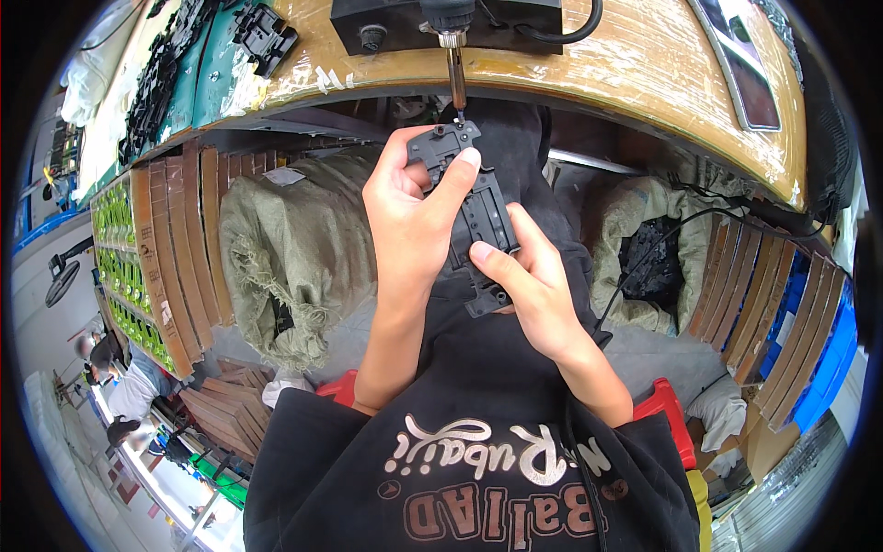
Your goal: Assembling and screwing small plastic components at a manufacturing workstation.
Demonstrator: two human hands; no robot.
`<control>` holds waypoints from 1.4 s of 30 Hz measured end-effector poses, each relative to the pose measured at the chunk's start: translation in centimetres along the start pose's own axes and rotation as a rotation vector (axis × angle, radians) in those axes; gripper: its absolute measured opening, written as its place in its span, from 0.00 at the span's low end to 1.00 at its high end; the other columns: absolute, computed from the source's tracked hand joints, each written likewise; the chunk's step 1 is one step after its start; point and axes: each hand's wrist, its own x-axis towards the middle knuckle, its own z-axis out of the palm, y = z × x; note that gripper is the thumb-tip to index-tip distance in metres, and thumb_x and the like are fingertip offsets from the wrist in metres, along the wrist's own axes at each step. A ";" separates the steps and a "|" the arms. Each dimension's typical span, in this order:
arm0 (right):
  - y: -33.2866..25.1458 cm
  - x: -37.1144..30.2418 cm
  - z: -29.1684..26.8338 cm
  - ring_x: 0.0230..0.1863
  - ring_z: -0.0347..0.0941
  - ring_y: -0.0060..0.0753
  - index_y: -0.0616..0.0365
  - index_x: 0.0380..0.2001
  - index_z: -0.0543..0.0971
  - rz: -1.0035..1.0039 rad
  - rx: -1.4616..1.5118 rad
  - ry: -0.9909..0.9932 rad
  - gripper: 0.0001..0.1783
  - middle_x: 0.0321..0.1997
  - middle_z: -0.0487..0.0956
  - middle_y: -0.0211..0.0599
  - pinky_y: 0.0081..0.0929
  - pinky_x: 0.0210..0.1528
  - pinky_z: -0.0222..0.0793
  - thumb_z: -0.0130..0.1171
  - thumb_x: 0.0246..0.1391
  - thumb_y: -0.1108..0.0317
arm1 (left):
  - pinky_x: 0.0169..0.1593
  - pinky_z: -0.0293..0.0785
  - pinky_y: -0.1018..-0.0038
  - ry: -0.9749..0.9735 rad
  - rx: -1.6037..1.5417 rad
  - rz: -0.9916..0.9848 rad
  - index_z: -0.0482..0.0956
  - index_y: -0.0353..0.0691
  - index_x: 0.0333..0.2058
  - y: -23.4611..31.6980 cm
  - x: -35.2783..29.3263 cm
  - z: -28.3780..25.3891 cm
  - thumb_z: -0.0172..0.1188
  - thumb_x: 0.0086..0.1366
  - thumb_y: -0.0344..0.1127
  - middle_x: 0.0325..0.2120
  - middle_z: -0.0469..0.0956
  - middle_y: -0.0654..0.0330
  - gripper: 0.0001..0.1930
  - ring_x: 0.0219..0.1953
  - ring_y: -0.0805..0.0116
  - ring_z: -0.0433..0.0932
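Note:
A black moulded plastic part (485,216), long and uneven with small holes and ribs, is held over my lap in both hands. My left hand (418,198) grips its far half, thumb lying across the top. Around the near right edge closes my right hand (529,276), its thumb pressed on the upper face. The far end of the part is right at the tip of a copper-coloured rod tool (457,78), which juts toward me from the bench. Whether the tip touches the part or a small piece on it, I cannot tell.
A black box (368,28) stands behind the rod tool on the wooden bench (635,69). More black plastic parts (262,39) lie at the far left, and a phone (743,78) at the right. Woven sacks (299,248) and cardboard stacks (175,248) flank my legs; a dark cable (676,224) hangs at right.

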 end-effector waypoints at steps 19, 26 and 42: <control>0.0 0.0 -0.1 0.20 0.56 0.05 0.61 0.36 0.63 -0.028 0.015 -0.021 0.09 0.25 0.66 0.22 0.08 0.18 0.52 0.48 0.51 0.71 | 0.29 0.68 0.85 -0.005 0.005 0.028 0.67 0.31 0.35 0.2 -0.1 0.1 0.57 0.51 0.24 0.25 0.74 0.60 0.12 0.25 0.81 0.71; -0.2 0.1 0.4 0.27 0.61 0.08 0.63 0.37 0.62 -0.025 0.119 -0.014 0.10 0.29 0.67 0.26 0.09 0.24 0.58 0.47 0.52 0.72 | 0.29 0.68 0.85 -0.013 0.017 0.025 0.67 0.31 0.35 0.3 0.0 0.1 0.57 0.51 0.24 0.25 0.74 0.59 0.12 0.26 0.81 0.71; -0.2 0.4 -0.4 0.20 0.56 0.05 0.60 0.36 0.63 0.006 -0.011 -0.040 0.10 0.25 0.64 0.22 0.08 0.18 0.51 0.49 0.51 0.70 | 0.31 0.69 0.83 -0.108 0.113 0.034 0.63 0.32 0.40 0.0 -0.1 -0.4 0.59 0.48 0.24 0.27 0.71 0.60 0.20 0.28 0.79 0.70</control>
